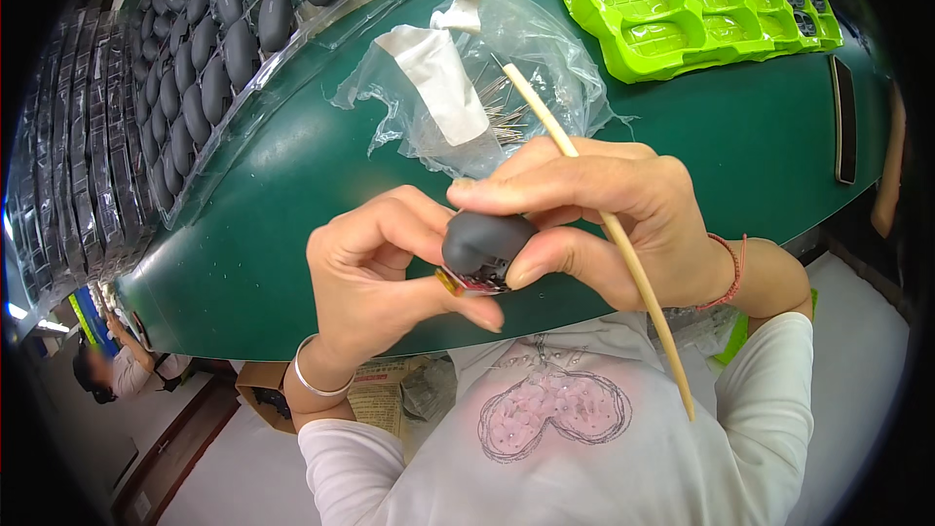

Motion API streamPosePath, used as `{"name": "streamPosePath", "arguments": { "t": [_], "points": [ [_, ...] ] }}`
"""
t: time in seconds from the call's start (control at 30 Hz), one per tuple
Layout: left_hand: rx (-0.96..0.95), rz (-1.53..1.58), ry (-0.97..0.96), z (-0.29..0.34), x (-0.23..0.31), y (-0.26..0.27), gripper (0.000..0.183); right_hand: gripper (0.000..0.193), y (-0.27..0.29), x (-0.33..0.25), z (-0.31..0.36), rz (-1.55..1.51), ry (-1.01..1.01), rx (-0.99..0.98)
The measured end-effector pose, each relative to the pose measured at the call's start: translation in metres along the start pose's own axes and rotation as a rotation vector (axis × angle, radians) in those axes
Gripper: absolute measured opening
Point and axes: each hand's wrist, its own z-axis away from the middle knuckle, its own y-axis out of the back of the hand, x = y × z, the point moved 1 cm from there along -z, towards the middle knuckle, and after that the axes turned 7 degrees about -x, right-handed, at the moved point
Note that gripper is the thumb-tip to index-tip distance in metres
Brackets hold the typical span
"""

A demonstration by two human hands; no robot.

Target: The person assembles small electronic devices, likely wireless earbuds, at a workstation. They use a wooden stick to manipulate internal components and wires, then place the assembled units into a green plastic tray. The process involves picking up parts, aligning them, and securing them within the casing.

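Over the near side of the green bench [263,244], left hand [365,258] and right hand [643,200] share a pinching grip on a dark-grey rounded casing [482,239], apparently for steadiness, the right also clasping a wooden stick [635,271].

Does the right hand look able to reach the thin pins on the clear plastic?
Probably yes: the thin pins lie just beyond the right hand. But it is pinching the dark rounded piece and holding the wooden stick, so it may need to let go first; whether clear plastic covers some is unclear.
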Motion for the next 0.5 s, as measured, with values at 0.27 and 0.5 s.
{"name": "streamPosePath", "arguments": {
  "t": [0.27,0.5],
  "points": [
    [0.035,-0.664,-0.172,-0.005,0.006,-0.011,0.071,0.036,0.002,-0.009,0.0,0.052,-0.177,-0.025],
    [0.212,-0.624,-0.227,-0.005,0.001,-0.011,0.059,0.043,0.0,-0.01,-0.001,0.045,-0.105,0.0]
  ]
}}
